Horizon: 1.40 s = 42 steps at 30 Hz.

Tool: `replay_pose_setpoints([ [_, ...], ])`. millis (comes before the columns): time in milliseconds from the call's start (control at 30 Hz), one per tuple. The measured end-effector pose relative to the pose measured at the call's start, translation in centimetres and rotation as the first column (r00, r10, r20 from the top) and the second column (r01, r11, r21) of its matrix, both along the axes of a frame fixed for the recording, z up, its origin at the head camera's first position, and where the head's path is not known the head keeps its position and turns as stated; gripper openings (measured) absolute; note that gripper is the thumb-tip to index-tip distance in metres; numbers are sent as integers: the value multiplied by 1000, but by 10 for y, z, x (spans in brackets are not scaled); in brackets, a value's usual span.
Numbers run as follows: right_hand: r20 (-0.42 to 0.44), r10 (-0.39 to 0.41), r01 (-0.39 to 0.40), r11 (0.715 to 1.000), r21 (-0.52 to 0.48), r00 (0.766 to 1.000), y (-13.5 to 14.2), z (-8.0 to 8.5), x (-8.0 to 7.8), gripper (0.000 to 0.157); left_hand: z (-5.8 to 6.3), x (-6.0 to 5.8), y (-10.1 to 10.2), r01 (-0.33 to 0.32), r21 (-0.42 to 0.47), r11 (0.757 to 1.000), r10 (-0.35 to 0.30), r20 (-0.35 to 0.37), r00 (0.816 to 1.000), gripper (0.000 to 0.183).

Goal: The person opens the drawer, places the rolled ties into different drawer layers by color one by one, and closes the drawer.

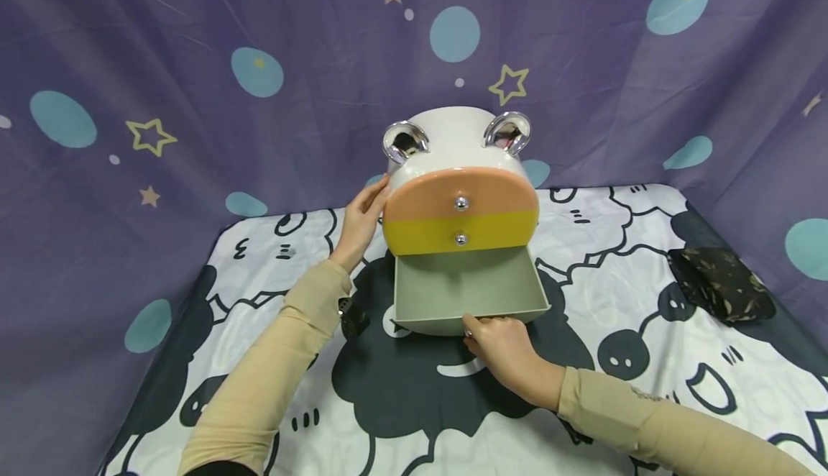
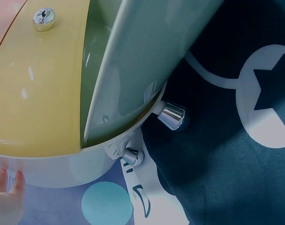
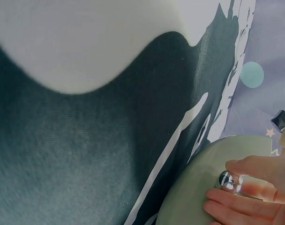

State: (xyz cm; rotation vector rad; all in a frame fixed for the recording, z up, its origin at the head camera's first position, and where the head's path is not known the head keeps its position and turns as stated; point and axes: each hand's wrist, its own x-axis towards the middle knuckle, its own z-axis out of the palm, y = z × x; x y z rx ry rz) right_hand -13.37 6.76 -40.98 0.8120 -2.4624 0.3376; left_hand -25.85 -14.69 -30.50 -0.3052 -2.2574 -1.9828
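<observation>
A small rounded chest of drawers [image 1: 453, 134] with a white body and two silver-rimmed ears stands near the back of the cloth. Its orange drawer front [image 1: 420, 195] and yellow drawer front [image 1: 423, 235] sit flush, each with a silver knob. Below them the pale green drawer [image 1: 466, 278] is pulled out, its inside showing. My left hand [image 1: 364, 221] rests with extended fingers against the chest's left side; its fingertips [image 2: 18, 180] show in the left wrist view. With thumb and fingers, my right hand [image 1: 507, 350] pinches the green drawer's silver knob [image 3: 228, 180].
A sheep-patterned black and white cloth [image 1: 401, 397] covers the table. Toward the right edge lies a dark, speckled, crumpled item [image 1: 724, 285]. A purple curtain [image 1: 323, 138] with stars and blue spots hangs close behind the chest. Silver feet [image 2: 173, 116] support the chest.
</observation>
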Motion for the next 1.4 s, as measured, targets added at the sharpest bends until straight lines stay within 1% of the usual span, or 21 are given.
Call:
replay_pose_setpoints([
  [200, 7, 7, -7, 1000, 10, 1000, 0, 1, 1, 28, -2, 0, -1, -4, -4, 1000, 4, 7, 1000, 41],
  [233, 9, 7, -7, 1000, 13, 1000, 0, 1, 1, 28, -5, -3, -2, -4, 0, 1000, 4, 0, 1000, 41],
  [333, 5, 12, -12, 1000, 14, 1000, 1, 3, 2, 28, -5, -3, -2, -7, -8, 1000, 7, 1, 1000, 41],
  [433, -3, 19, -19, 1000, 3, 1000, 4, 5, 2, 26, -10, -10, -3, -5, -1, 1000, 5, -10, 1000, 41],
  [467, -5, 25, -25, 1000, -5, 1000, 5, 6, 2, 25, -10, -11, -3, -4, -1, 1000, 4, -8, 1000, 41],
  [567, -9, 39, -39, 999, -22, 999, 7, 6, 2, 23, -18, -19, -6, -1, 14, 1000, 1, -22, 1000, 40],
  [700, -13, 53, -54, 998, -21, 998, 9, 6, 2, 19, -21, -20, -7, -13, 13, 1000, 14, -39, 999, 41],
  [800, 13, 62, -62, 998, -12, 998, 12, 7, 1, 17, -21, -19, -6, -18, 12, 1000, 18, -44, 999, 41],
  [867, 58, 73, -72, 997, -24, 996, 14, 9, 2, 16, -21, -19, -6, -19, 12, 1000, 19, -42, 999, 41],
  [933, 122, 92, -87, 995, -44, 988, 16, 12, 2, 15, -21, -19, -6, -19, 15, 1000, 19, -39, 999, 41],
  [1000, 187, 116, -105, 992, -68, 975, 18, 16, 2, 14, -21, -18, -5, -23, 18, 1000, 23, -41, 999, 40],
  [1100, 255, 159, -140, 986, -89, 954, 22, 21, 2, 14, -21, -18, -5, -24, 18, 1000, 25, -45, 999, 40],
  [1300, 300, 285, -262, 958, -115, 910, 32, 28, 0, 14, -21, -18, -6, -18, 19, 1000, 19, -39, 999, 40],
  [1400, 321, 325, -302, 946, -122, 890, 39, 32, -1, 15, -21, -18, -6, -21, 20, 1000, 22, -38, 999, 41],
])
